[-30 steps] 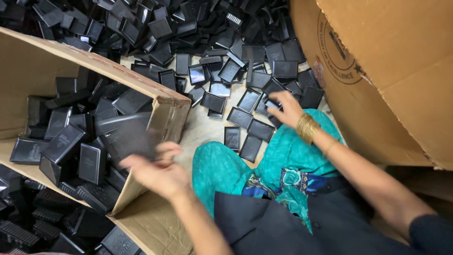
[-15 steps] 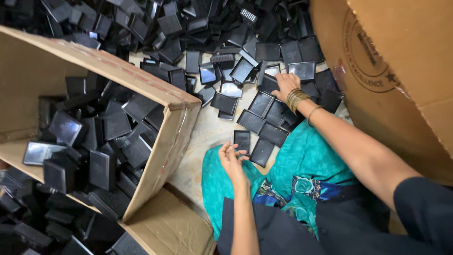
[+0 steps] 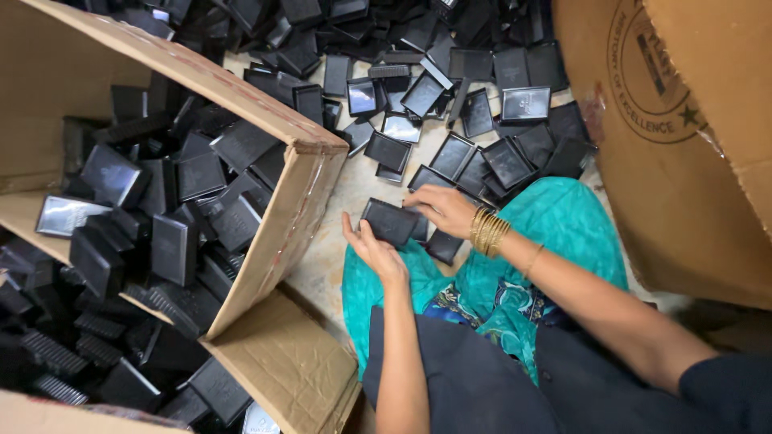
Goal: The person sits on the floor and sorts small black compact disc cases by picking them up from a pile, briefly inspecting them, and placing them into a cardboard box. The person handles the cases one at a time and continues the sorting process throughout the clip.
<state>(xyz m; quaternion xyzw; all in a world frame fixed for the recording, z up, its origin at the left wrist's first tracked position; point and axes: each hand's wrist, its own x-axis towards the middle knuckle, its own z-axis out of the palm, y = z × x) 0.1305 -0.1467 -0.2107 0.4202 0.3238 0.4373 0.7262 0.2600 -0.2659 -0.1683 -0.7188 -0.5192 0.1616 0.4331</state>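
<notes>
Nearest, sitting on the floor [image 3: 354,189] with teal trousers [image 3: 555,241] covering the knee and a dark tunic below. Just above the lap, gripping one black rectangular tray [image 3: 389,222] between both hands: left hand [image 3: 371,249] cupping its near edge from below with the thumb raised along the left side, right hand [image 3: 444,210] pinching its right end, gold bangles [image 3: 487,231] sitting at that wrist. Lying just under the held tray, touching the trouser cloth, another black tray [image 3: 444,246].

Off to the left, tilting on its side, an open cardboard box [image 3: 281,217] crammed with the same black trays, its flap [image 3: 281,362] spreading toward the lap. Further out, sprawling across the floor, a loose heap of trays [image 3: 450,104], some face up, some overlapping. Leaning in at far right, a second large cardboard box [image 3: 675,153] bearing a round printed seal.

Judging the risks: holding by edges only, so possibly slipping free and dropping onto the knee or the tray beneath; possibly picking up two nested trays as one, given how alike and closely stacked; box contents possibly sliding out over the low flap if nudged.
</notes>
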